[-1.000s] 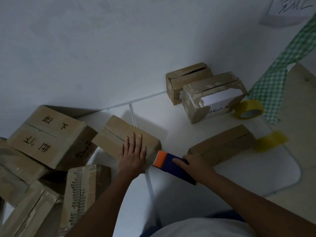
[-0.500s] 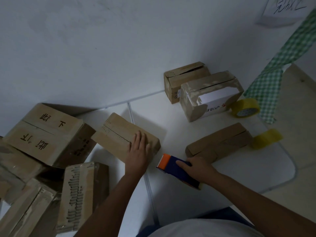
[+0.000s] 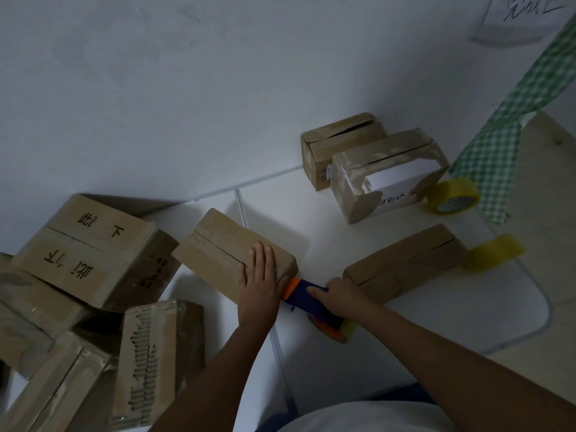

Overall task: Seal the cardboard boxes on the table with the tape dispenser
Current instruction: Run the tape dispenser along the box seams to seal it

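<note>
A flat cardboard box point(image 3: 218, 247) with a seam along its top lies in the middle of the white table point(image 3: 436, 307). My left hand point(image 3: 258, 279) rests flat on its near right end, fingers spread. My right hand point(image 3: 339, 294) grips the blue and orange tape dispenser point(image 3: 300, 289), whose orange front touches the box's right end. The tape roll point(image 3: 335, 330) shows under my wrist. Another flat box point(image 3: 405, 263) lies just right of my right hand.
Several boxes are heaped at the left point(image 3: 87, 244), one with ragged tape point(image 3: 156, 353). Two boxes stand at the back point(image 3: 339, 145), point(image 3: 386, 173). A yellow tape roll point(image 3: 453, 196) and a second roll point(image 3: 495, 252) lie at the right, near a green checked cloth point(image 3: 498, 145).
The dispenser in my right hand has moved left, back against the box's right end. My left hand stays pressed on the box.
</note>
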{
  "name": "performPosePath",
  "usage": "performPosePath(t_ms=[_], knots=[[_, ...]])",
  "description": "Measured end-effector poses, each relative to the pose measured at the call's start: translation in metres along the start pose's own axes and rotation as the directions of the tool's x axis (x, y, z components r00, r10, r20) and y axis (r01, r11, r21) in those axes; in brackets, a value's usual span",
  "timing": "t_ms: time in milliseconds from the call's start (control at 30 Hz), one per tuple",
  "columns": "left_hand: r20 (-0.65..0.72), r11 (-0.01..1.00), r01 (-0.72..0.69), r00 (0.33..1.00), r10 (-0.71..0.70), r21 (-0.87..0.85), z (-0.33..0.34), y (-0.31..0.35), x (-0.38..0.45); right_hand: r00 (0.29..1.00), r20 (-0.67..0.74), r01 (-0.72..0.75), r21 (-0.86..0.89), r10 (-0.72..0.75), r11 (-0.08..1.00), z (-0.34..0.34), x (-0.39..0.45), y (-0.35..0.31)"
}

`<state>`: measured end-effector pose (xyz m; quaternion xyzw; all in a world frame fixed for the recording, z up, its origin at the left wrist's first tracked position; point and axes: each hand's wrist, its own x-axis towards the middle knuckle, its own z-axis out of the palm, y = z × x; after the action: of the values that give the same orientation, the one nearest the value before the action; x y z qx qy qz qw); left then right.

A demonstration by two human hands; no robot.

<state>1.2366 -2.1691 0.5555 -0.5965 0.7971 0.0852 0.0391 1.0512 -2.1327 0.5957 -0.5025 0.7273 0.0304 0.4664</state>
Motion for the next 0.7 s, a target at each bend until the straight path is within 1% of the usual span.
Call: performPosePath(t_ms=[67,133,200,267,300,367,433,467,533,567,633,667,700], knots=[[-0.007,1.000,-0.002,1.000,0.002,-0.012,-0.001,0.000,0.000,0.998,0.018,-0.057,-0.019,0.058,0.998,0.000,0.004,0.006],[-0.012,1.000,-0.017,1.000,0.016,-0.023,-0.001,0.000,-0.001,0.996,-0.017,-0.083,-0.047,0.083,0.995,0.003,0.003,0.017],[-0.022,0.999,-0.046,0.999,0.045,-0.022,0.001,-0.004,0.000,0.996,-0.080,-0.052,-0.072,0.046,0.996,0.007,-0.001,0.022],[-0.019,0.993,-0.112,0.994,0.111,-0.023,0.002,-0.014,0.003,0.993,-0.116,0.001,-0.129,-0.016,0.992,0.012,-0.007,0.018],[-0.008,0.987,-0.161,0.987,0.161,-0.018,0.002,-0.022,0.005,0.994,-0.106,0.021,-0.144,-0.037,0.989,0.017,-0.008,0.015],[0.019,0.962,-0.273,0.962,0.273,0.018,-0.003,-0.045,0.008,0.999,-0.010,0.046,-0.224,-0.049,0.974,0.033,-0.010,0.011],[0.036,0.932,-0.359,0.933,0.358,0.051,-0.010,-0.068,0.007,0.997,0.079,0.025,-0.272,-0.003,0.962,0.049,-0.009,0.014],[0.040,0.928,-0.371,0.928,0.370,0.036,-0.012,-0.078,0.003,0.993,0.116,0.024,-0.265,0.007,0.964,0.053,-0.009,0.017],[0.040,0.942,-0.335,0.941,0.336,-0.032,-0.013,-0.093,-0.004,0.991,0.135,0.035,-0.255,0.000,0.966,0.051,-0.013,0.019],[0.043,0.951,-0.304,0.951,0.306,-0.052,-0.012,-0.098,-0.007,0.994,0.108,0.044,-0.267,-0.016,0.963,0.046,-0.016,0.016],[0.050,0.969,-0.245,0.968,0.247,-0.039,-0.007,-0.104,-0.011,0.993,-0.047,0.091,-0.325,-0.112,0.942,0.036,-0.020,0.007],[0.045,0.972,-0.234,0.971,0.234,-0.023,-0.004,-0.105,-0.012,0.980,-0.108,0.128,-0.311,-0.168,0.942,0.032,-0.021,0.000],[0.032,0.972,-0.235,0.972,0.235,-0.011,-0.001,-0.105,-0.012,0.970,-0.125,0.178,-0.218,-0.208,0.960,0.029,-0.020,-0.009]])
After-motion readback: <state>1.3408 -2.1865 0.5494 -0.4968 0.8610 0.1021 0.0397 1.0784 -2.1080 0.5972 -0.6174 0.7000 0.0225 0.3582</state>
